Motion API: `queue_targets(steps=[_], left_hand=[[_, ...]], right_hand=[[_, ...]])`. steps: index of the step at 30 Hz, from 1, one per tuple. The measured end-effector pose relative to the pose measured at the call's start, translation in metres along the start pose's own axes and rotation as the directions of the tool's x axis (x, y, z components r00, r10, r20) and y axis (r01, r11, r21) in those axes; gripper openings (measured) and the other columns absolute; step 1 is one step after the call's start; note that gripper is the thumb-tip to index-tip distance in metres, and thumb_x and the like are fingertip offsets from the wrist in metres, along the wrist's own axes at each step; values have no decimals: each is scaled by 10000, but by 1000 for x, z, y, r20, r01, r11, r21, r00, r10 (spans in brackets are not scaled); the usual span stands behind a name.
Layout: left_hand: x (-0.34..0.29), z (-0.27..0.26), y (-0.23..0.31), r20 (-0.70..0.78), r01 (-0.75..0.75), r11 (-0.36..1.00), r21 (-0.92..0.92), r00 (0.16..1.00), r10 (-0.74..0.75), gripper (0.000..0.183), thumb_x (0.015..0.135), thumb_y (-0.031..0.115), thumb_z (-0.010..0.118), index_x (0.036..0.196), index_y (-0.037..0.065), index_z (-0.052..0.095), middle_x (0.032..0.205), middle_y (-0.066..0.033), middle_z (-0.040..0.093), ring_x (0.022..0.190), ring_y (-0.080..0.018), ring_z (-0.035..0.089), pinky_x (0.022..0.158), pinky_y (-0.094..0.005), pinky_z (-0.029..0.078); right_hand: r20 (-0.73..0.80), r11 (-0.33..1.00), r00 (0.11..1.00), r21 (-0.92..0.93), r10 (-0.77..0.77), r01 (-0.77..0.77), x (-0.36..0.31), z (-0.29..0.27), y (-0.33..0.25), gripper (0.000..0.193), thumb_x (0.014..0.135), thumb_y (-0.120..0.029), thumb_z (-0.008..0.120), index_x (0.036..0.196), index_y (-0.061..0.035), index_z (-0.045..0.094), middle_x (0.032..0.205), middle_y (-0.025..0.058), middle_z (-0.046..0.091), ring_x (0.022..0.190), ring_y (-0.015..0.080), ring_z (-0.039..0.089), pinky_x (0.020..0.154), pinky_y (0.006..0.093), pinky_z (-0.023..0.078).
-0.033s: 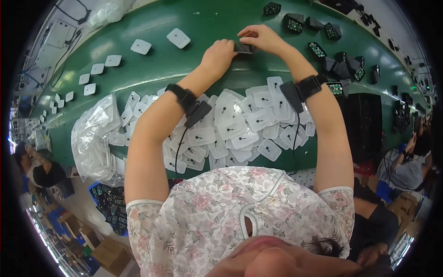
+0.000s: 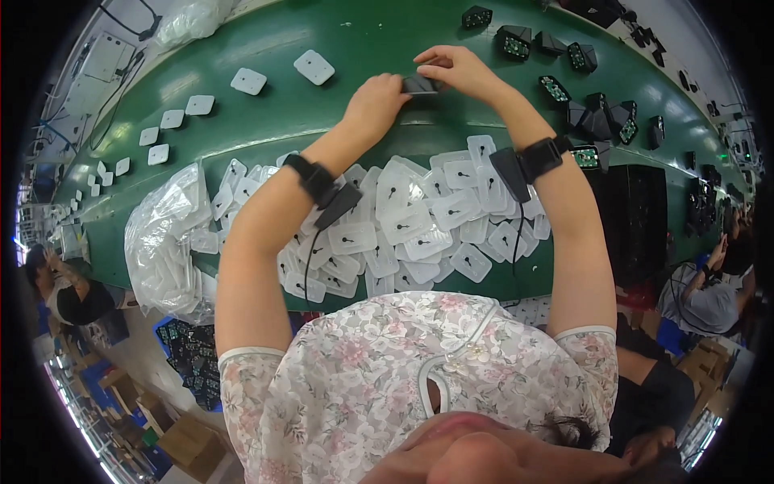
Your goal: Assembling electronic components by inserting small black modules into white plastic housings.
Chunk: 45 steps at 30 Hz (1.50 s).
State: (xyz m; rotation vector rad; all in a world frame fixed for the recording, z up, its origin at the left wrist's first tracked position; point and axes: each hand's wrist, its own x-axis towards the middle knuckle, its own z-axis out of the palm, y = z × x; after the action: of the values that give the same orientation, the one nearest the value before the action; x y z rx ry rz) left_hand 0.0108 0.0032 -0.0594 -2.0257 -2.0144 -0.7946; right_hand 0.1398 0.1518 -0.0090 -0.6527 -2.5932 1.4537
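Over the far middle of the green table, a dark, angular plastic housing [image 2: 419, 85] is between my hands. My left hand [image 2: 376, 105] is closed on its left end. My right hand [image 2: 463, 71] touches its right side, with thumb and forefinger bent over the top and the other fingers partly hidden. Nearer me lies a heap of translucent pouches [image 2: 405, 222], each with a small black piece inside. White rounded plates [image 2: 314, 68] lie to the left of my hands, strung out along the table.
At the right lie several black housings with green circuit boards [image 2: 597, 117], beside a black box [image 2: 635, 214]. A clear plastic bag [image 2: 167, 242] of pouches rests at the left. Wrist devices with cables [image 2: 542, 157] are strapped to both my arms. Other people [image 2: 709, 294] sit nearby.
My left hand has shifted slightly left and toward me, and the housing's dark face shows more. My right hand has hardly moved.
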Motion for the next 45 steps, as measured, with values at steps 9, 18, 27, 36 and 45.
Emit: queue_targets(steps=[9, 18, 27, 36, 45], left_hand=[[-68, -69, -75, 489, 683, 21, -730, 543, -683, 336, 905, 199, 501, 1031, -111, 485, 884, -170, 634, 685, -155, 612, 584, -226, 499], [-92, -70, -124, 570, 542, -310, -781, 415, -709, 385, 936, 193, 444, 1058, -171, 412, 1053, -306, 543, 787, -250, 610, 685, -261, 530], [-73, -96, -103, 682, 770, -278, -575, 262, -683, 341, 920, 315, 472, 909, -25, 451, 760, -171, 616, 536, -131, 547, 362, -170, 344], [-49, -95, 16, 226, 440, 787, -432, 898, -378, 149, 832, 162, 589, 953, 75, 582, 821, -87, 593, 676, -201, 572, 622, -293, 450], [24, -10, 115, 468, 9, 996, -93, 883, 36, 457, 826, 488, 509, 776, 34, 534, 622, -134, 604, 622, -322, 619, 518, -393, 487]], right_hand=[[-165, 984, 986, 177, 36, -6, -29, -22, 5, 292, 877, -247, 541, 1086, -47, 579, 956, 36, 629, 842, 101, 578, 715, 232, 465], [-705, 909, 710, -295, 2, -296, -21, -61, 53, 183, 806, -207, 550, 962, -139, 617, 884, 39, 637, 831, 254, 597, 701, 369, 467], [-396, 536, 574, -840, -716, 89, 56, -82, 73, 475, 783, -71, 451, 1254, -130, 439, 1167, 60, 520, 1110, 267, 460, 879, 414, 404], [-182, 128, 926, -981, -331, -147, 58, -70, 39, 169, 759, -178, 506, 846, -157, 650, 919, 65, 573, 956, 228, 516, 787, 357, 410], [-135, 251, 970, -964, -202, -81, -18, -36, 25, 455, 669, -383, 696, 1085, -246, 570, 995, 49, 552, 965, 277, 533, 707, 376, 486]])
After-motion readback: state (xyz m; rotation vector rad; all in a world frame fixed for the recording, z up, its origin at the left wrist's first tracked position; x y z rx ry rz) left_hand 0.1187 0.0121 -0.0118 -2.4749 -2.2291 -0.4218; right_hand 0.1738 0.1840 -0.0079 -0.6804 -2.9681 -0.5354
